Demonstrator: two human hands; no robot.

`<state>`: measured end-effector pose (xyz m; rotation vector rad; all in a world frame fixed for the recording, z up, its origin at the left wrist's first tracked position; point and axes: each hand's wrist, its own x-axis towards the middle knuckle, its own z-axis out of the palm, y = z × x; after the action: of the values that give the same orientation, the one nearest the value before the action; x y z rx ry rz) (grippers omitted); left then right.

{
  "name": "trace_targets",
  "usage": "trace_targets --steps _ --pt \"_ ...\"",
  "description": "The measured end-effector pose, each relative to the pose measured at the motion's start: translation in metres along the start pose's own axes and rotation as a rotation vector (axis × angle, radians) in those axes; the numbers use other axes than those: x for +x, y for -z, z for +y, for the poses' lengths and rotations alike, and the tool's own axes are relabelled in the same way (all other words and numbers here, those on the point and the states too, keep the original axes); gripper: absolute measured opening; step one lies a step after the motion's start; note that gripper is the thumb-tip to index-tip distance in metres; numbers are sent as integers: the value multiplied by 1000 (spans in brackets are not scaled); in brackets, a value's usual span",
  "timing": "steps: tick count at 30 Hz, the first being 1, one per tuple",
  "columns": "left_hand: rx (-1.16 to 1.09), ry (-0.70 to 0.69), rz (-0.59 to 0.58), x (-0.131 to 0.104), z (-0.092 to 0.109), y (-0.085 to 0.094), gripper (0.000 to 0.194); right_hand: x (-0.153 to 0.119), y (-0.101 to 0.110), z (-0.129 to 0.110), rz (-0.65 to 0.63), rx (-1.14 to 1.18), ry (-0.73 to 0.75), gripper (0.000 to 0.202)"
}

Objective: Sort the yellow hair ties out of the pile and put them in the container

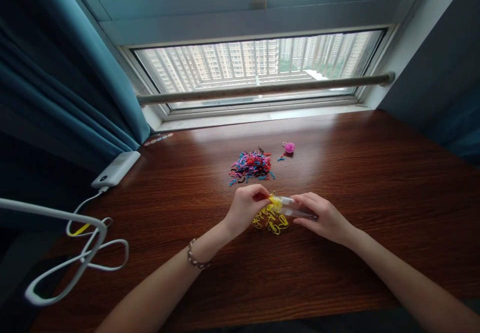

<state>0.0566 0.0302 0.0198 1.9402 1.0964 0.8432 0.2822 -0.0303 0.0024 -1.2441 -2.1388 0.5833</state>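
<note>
My right hand (318, 213) grips a clear plastic holder (296, 210), long and see-through, lying sideways; whether it is a tube or a bag I cannot tell. At its left end sits a bunch of yellow rubber bands (275, 204). My left hand (249, 205) pinches at this yellow bunch, thumb and forefinger together. More loose yellow rubber bands (275, 223) lie on the table just below both hands. Beyond my left hand is a heap of small bands (251, 165) in pink, blue, red and black.
A small pink round thing (289, 147) with a loop lies at the back of the brown wooden table (356, 163). On the left are a white power bank (116, 169) and a looping white cable (112, 243). A window with a rail (262, 90) stands behind.
</note>
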Motion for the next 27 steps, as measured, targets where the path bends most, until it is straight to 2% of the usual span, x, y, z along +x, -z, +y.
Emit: trace_targets --steps 7,10,14,18,22,24,27 --pt "73 -91 61 -2 2 -3 12 1 -2 -2 -11 -29 27 40" --pt "102 -116 69 -2 4 -2 10 2 -2 -3 -6 -14 11 41" --pt "100 -122 20 -2 6 0 10 2 0 -3 22 15 -20 42" --pt "70 -159 -75 -1 13 2 12 2 1 -3 37 48 -29 42" --pt "-98 -42 -100 0 21 8 14 1 1 -2 57 115 -82 43" --pt "-254 19 -48 1 23 12 14 1 2 -1 86 165 -112 43" --pt "-420 29 65 1 24 13 18 1 0 -1 162 275 -162 44"
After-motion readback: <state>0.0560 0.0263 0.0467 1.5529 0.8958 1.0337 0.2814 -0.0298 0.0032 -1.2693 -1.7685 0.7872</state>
